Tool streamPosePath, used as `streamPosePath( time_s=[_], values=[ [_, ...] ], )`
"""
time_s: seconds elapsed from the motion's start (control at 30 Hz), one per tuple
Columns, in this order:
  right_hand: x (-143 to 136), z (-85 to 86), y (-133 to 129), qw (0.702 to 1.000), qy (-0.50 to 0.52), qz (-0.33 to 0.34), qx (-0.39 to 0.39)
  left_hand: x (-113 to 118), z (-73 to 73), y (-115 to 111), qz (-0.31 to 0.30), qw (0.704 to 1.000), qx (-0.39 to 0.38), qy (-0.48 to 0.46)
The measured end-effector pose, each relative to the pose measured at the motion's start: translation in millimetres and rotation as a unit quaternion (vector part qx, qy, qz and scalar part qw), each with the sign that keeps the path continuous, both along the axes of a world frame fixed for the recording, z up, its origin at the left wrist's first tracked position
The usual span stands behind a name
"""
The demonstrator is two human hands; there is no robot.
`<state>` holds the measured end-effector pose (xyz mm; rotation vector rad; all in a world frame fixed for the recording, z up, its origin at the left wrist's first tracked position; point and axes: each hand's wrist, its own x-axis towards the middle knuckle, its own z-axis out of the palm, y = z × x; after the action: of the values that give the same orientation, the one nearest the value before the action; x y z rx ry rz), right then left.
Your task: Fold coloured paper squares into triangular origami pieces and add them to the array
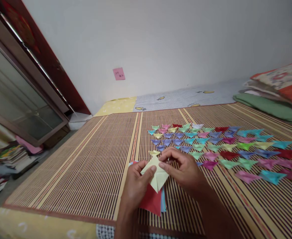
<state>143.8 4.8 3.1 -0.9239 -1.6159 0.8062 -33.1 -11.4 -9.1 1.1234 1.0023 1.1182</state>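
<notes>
A pale yellow sheet of paper (pixel 160 179), folded into a diamond with creases running through it, is held between my two hands. My left hand (pixel 137 184) pinches its left side, thumb on top. At its upper right edge, my right hand (pixel 183 167) grips it between thumb and fingers. Below it lies a stack of coloured paper with a red sheet (pixel 152 199) on top and blue edges showing at the right. Beyond my hands stand rows of small folded paper figures (pixel 229 155) in many colours; my right hand hides some of them.
A striped bamboo mat (pixel 86 166) covers the bed. Folded bedding with a green piece (pixel 267 108) is piled at the far right. A pink note (pixel 119 73) is stuck on the white wall. At left are a glass-paned door (pixel 24 89) and stacked books (pixel 11 157).
</notes>
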Motion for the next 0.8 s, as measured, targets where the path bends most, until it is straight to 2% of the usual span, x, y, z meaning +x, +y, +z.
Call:
streamPosePath(
  time_s=[0.23, 0.43, 0.8],
  values=[
    [-0.6, -1.5, 0.7, 0.999, 0.015, -0.007, -0.030, 2.5, 3.5, -1.8, 0.005, 1.000, 0.006, 0.005],
    [0.7, -1.9, 1.0, 0.999, 0.022, 0.005, -0.025, 2.3, 3.3, -1.7, -0.002, 1.000, 0.009, 0.022],
    [1.3, -5.0, 0.9, 0.999, 0.019, 0.007, -0.044, 4.3, 8.1, -1.4, 0.023, 0.999, 0.005, 0.026]
  ],
)
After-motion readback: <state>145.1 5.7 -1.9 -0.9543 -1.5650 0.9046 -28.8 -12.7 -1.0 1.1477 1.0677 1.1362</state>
